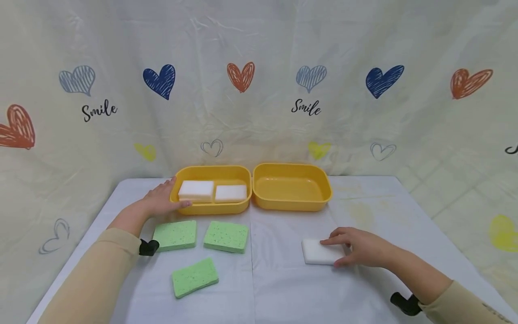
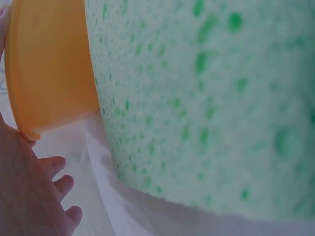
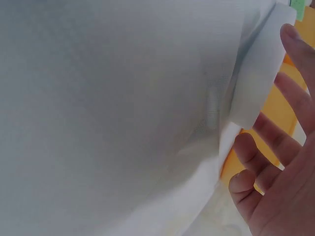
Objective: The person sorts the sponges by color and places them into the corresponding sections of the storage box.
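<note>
My left hand [image 1: 162,199] rests against the left end of the left yellow tub [image 1: 214,209], thumb along its front rim and fingers spread at its side. In the left wrist view its fingertips show loose beyond the tub's wall. Two white sponge blocks [image 1: 196,190] lie side by side in that tub. On the right, my right hand [image 1: 362,246] reaches over a single white sponge block [image 1: 317,252] lying flat on the cloth. Its thumb and forefinger are at the block's right part, while the other fingers spread loosely in the right wrist view.
A second yellow tub [image 1: 291,204], with nothing in it, stands against the first one's right side. Several green sponges lie in front of the left tub, one green sponge [image 1: 176,235] close under the left wrist. A heart-printed curtain [image 1: 267,121] hangs behind the table.
</note>
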{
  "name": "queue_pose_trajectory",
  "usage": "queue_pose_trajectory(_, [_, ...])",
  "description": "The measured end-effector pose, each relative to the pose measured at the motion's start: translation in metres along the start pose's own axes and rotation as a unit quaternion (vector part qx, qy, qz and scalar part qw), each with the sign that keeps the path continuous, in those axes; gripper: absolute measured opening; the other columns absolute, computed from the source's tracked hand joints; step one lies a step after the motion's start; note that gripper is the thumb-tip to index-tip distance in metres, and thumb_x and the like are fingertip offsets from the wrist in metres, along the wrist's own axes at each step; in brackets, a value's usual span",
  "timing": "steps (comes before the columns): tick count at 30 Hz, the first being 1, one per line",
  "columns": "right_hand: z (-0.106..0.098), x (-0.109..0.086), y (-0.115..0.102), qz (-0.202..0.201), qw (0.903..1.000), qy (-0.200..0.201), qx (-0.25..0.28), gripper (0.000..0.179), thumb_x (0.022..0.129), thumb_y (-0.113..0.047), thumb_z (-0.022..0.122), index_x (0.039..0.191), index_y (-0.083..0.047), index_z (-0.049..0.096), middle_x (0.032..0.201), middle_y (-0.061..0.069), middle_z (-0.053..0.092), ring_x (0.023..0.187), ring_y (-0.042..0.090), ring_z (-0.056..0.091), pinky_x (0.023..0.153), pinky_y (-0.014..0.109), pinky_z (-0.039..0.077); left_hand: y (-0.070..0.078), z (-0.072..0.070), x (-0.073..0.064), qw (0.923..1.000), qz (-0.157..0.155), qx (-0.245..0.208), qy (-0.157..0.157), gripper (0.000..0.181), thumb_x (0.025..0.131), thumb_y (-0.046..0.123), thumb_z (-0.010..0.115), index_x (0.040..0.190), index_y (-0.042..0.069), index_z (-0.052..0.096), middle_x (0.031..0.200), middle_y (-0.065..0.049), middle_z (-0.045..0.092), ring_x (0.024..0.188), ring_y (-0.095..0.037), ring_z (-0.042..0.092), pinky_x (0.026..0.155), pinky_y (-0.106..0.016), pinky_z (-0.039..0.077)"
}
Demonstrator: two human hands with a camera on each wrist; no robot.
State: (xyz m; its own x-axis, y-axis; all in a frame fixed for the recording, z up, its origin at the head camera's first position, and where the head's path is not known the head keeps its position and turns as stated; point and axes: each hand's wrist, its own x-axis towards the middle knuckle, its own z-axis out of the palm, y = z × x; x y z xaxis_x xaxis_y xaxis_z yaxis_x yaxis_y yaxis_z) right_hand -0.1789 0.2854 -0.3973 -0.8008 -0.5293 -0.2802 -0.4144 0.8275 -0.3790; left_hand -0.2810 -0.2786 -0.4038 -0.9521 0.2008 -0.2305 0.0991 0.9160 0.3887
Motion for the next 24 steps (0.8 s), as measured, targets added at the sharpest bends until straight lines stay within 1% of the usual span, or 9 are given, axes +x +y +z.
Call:
queue_pose_trajectory(9, [0.002,0.000,0.005,-0.018,0.9997,0.005,-0.016,0.054,0.079,-0.056,0.076,0.130,-0.038,0.065,0.121,-0.013,0.057,0.103,0.012,0.053,0.088,0.038,0.051,0.002,0.000,0.001,1.0000,-0.002,-0.003,0.003,0.119,0.086,0.069,0.059,0.154,-0.009,0.000,0.158,-0.036,0.009,0.143,-0.055,0.010,0.112,-0.070,0.009])
queue_pose_trajectory(12, [0.002,0.000,0.004,-0.015,0.9997,0.006,-0.017,0.052,0.080,-0.055,0.076,0.129,-0.039,0.066,0.121,-0.012,0.058,0.103,0.012,0.054,0.089,0.039,0.051,0.001,0.001,0.001,1.0000,0.003,-0.004,0.008,0.118,0.087,0.069,0.059,0.154,-0.008,0.000,0.157,-0.036,0.010,0.142,-0.055,0.011,0.112,-0.071,0.010])
queue_pose_trajectory(18, [-0.007,0.001,-0.001,-0.012,0.9995,0.028,-0.013,0.051,0.081,-0.054,0.076,0.128,-0.038,0.066,0.120,-0.009,0.060,0.103,0.015,0.055,0.088,0.041,0.052,0.001,0.003,0.003,0.9996,0.020,-0.001,0.022,0.115,0.087,0.067,0.060,0.155,-0.008,0.003,0.157,-0.035,0.016,0.142,-0.055,0.016,0.111,-0.072,0.013])
queue_pose_trajectory(24, [-0.016,0.008,-0.002,-0.026,0.9986,0.041,-0.020,0.051,0.081,-0.053,0.076,0.129,-0.037,0.067,0.122,-0.007,0.060,0.103,0.016,0.056,0.086,0.039,0.053,-0.001,0.003,0.002,0.9996,0.017,-0.001,0.023,0.115,0.087,0.067,0.060,0.155,-0.008,0.003,0.157,-0.035,0.016,0.142,-0.054,0.016,0.111,-0.072,0.013])
